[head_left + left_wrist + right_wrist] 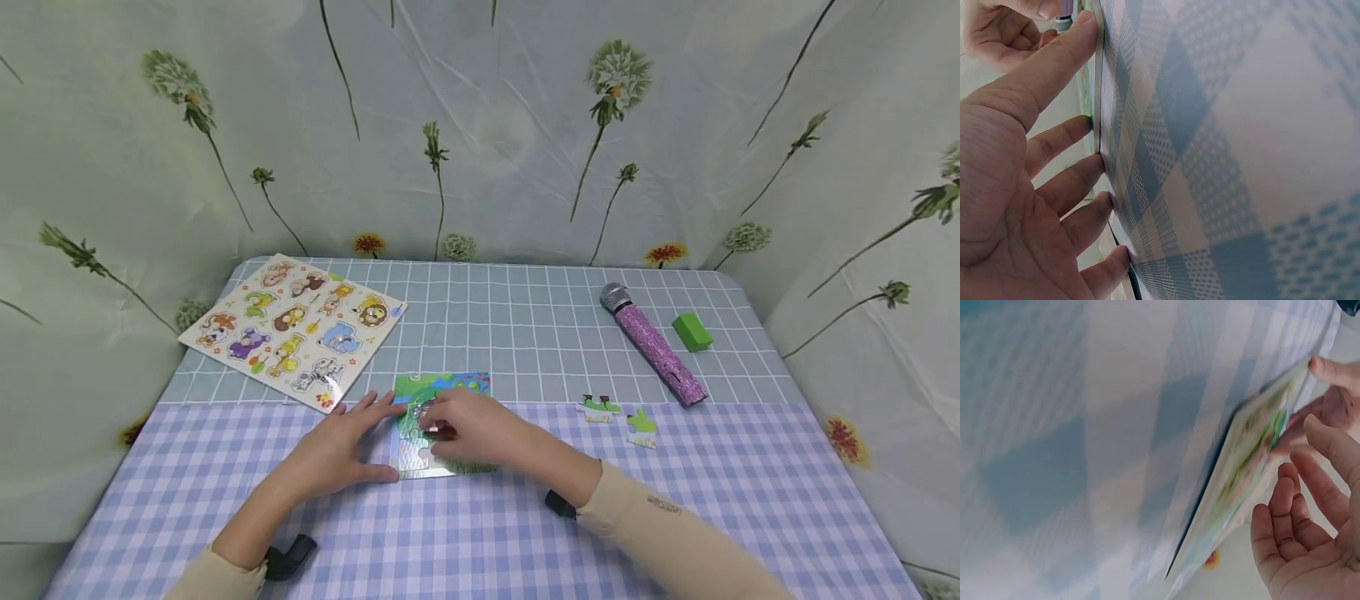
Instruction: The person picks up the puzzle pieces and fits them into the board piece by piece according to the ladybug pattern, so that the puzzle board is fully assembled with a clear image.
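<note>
A small jigsaw puzzle board [442, 383] with a green and blue picture lies in front of me. My left hand [333, 450] is spread along its left side; the thumb touches the near left corner and the fingertips rest around the edge, as the left wrist view shows. Over the middle of the board is my right hand [472, 425], its fingers bent down toward the picture. In the right wrist view its thumb and index finger stand apart, with nothing seen between them. Two loose puzzle pieces [597, 408], green and white, lie to the right of the board.
At the back left lies a larger animal puzzle board [296, 325]. A glittery pink microphone [652, 346] and a green block [692, 332] sit at the back right. The table carries a checked cloth [480, 533]; a flowered curtain [510, 183] encloses it.
</note>
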### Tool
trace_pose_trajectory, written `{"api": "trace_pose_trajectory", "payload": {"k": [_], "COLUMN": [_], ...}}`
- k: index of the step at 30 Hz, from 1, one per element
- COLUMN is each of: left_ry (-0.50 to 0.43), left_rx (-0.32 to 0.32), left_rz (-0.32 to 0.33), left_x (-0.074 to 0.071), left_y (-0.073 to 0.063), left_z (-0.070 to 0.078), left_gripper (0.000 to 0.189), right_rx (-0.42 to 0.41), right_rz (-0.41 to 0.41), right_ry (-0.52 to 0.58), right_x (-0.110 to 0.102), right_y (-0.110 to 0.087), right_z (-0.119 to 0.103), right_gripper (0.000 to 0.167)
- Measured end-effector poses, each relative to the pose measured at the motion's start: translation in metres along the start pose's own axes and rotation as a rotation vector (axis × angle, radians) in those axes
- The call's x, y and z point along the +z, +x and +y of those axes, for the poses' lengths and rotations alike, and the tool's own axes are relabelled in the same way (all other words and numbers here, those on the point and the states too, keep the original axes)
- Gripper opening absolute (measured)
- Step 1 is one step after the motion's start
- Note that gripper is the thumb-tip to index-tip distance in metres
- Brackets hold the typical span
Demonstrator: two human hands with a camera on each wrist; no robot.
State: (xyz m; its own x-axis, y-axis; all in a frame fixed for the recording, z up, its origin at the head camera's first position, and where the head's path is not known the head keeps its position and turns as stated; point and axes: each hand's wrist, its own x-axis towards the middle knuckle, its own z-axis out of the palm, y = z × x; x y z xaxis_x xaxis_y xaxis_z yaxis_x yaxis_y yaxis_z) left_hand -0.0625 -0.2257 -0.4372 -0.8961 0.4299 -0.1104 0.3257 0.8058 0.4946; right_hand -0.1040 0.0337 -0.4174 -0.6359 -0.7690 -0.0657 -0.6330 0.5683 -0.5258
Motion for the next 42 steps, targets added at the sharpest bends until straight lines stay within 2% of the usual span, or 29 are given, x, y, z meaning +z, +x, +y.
{"api": "trace_pose_trajectory", "payload": {"k": [13,22,33,38,42], "left_ry": [0.003,-0.002,0.006,0.003,0.002], "left_rx": [-0.002,-0.007,-0.004,-0.001,-0.006], "left_rz": [0.004,0.004,0.009,0.006,0.003], "left_x": [0.000,0.000,0.002,0.002,0.003], "left_y": [0.002,0.002,0.000,0.001,0.001], "left_z": [-0.001,-0.001,0.000,-0.001,-0.001], "left_gripper": [0.092,0.092,0.091,0.091,0.091], "right_rx": [0.131,0.219,0.303,0.365,0.381], "right_rz": [0.052,0.085,0.151,0.160,0.176], "right_ry": [-0.011,-0.002,0.063,0.147,0.177], "right_x": [-0.036,-0.063,-0.069,-0.073,-0.074], "right_y": [-0.042,-0.084,-0.129,-0.144,-0.153], "right_z": [0.038,0.073,0.111,0.119,0.123], "right_gripper": [0.039,0.051,0.061,0.064,0.064]}}
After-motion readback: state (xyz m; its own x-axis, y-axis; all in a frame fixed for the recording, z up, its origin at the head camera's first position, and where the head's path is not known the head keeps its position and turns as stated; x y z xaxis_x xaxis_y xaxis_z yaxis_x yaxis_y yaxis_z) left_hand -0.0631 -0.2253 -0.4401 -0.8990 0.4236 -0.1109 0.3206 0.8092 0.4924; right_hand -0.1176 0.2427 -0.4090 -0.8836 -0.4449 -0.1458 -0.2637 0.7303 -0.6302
